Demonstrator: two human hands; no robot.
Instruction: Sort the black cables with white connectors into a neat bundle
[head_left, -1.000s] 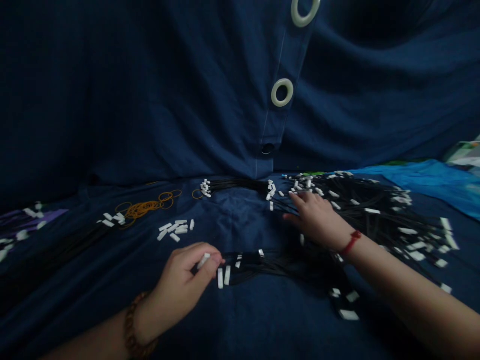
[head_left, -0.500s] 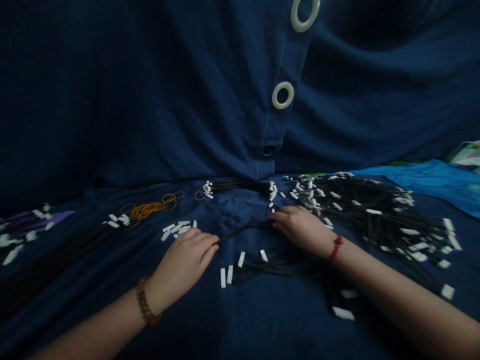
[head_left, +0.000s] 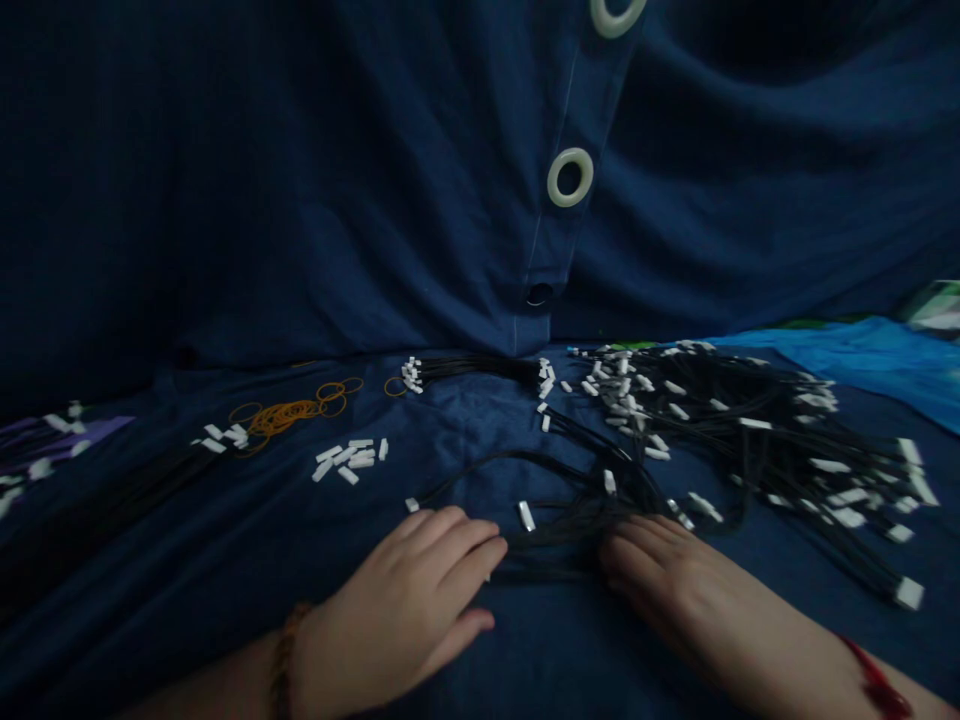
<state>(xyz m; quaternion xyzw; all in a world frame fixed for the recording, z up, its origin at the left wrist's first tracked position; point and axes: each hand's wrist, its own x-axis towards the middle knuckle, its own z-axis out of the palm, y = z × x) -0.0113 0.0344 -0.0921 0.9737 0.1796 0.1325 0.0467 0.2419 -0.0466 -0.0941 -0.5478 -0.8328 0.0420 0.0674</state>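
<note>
Several black cables with white connectors lie crossed on the dark blue cloth between my two hands. My left hand is over their left ends, fingers stretched out together and thumb apart; it covers some of the connectors. On the right, my right hand is curled down over the same cables, its fingertips hidden among them. One loose cable arcs above the left fingers and ends in a small white connector. A white connector shows between the hands.
A bundle of cables lies at the back. To the right is a large tangled cable pile. Orange rubber bands, loose white connectors and another cable bundle lie left. Blue plastic is at back right.
Both hands have come nearer to me, the left also rightward. The cable stretched between them has been let go and now lies loose; the hands are on the nearer cables.
</note>
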